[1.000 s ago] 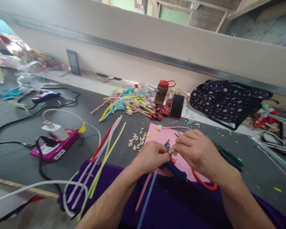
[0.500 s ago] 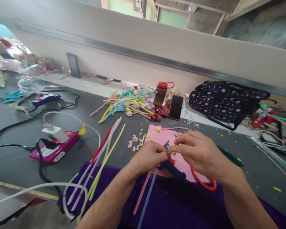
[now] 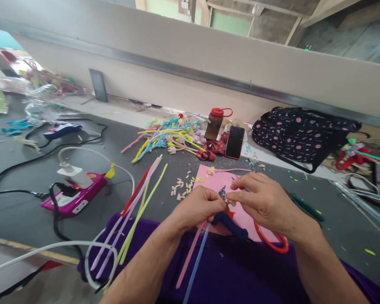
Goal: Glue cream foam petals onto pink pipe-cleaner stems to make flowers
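Observation:
My left hand (image 3: 205, 204) is closed in a pinch over the pink sheet. From beneath it a pink pipe cleaner (image 3: 190, 257) and a pale blue pipe cleaner (image 3: 196, 261) run down toward me; their upper ends are hidden by the fingers. Against its fingertips, my right hand (image 3: 259, 198) pinches a small cream piece (image 3: 232, 202), mostly covered. Just below the hands lies a tool with a dark blue handle (image 3: 232, 228), its front end hidden. A red loop handle (image 3: 274, 245) shows under my right wrist.
Small cream cut pieces (image 3: 179, 185) lie left of the pink sheet (image 3: 202, 173). Further left are loose pipe cleaners (image 3: 145, 190) and a magenta power strip (image 3: 91, 192) with cables. Behind stand a bottle (image 3: 213, 126), a phone (image 3: 234, 142), a pile of coloured stems (image 3: 167, 137) and a patterned bag (image 3: 300, 135).
My right fingers have shifted very slightly at the cream piece, against my left fingertips. The view has moved a little; the things on the table stay as they were.

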Demonstrator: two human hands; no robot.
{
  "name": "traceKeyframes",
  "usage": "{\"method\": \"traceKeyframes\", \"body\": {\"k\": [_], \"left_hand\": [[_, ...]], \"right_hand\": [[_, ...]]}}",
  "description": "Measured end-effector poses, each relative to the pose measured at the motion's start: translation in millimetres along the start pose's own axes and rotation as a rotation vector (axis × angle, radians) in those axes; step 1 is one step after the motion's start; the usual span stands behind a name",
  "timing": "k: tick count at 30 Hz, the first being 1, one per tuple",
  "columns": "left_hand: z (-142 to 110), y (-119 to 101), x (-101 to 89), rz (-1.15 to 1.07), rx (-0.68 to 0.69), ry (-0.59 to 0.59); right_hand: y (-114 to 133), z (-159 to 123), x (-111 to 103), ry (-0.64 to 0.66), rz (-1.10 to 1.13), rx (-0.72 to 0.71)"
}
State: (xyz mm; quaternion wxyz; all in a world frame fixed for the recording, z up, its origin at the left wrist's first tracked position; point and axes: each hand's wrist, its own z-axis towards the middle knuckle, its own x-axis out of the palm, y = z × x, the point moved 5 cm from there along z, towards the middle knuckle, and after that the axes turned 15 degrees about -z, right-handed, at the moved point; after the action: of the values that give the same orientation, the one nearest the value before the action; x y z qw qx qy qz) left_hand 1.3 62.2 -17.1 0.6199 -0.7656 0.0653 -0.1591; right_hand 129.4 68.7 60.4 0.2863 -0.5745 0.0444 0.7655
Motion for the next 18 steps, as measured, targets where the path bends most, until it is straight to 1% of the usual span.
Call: {"method": "traceKeyframes", "body": {"k": [4,7,10,12,15,18], "left_hand": [[0,-2,0.8,-0.007,-0.001,-0.004],[0,-1,-0.4,-0.027,-0.026,-0.014],[-1,-1,-3.2,-0.085,-0.018,-0.023],[-1,-1,-5.2,-0.145,-0.001,-0.029],[-3,-4,-7.9,-0.235,0.025,-0.060],[-5,-9,-11.2,-0.311,0.079,-0.121]], "right_hand": [[-1,0,-2,-0.035,0.031,0.000],[-4,0,-9,-0.124,0.100,0.037],[-10,-2,-19,-0.245,0.171,0.147],[-14,-4,-22,-0.295,0.210,0.242],[-20,-7,-20,-0.306,0.274,0.371],[-21,-6,-13,-0.268,0.327,0.425]]}}
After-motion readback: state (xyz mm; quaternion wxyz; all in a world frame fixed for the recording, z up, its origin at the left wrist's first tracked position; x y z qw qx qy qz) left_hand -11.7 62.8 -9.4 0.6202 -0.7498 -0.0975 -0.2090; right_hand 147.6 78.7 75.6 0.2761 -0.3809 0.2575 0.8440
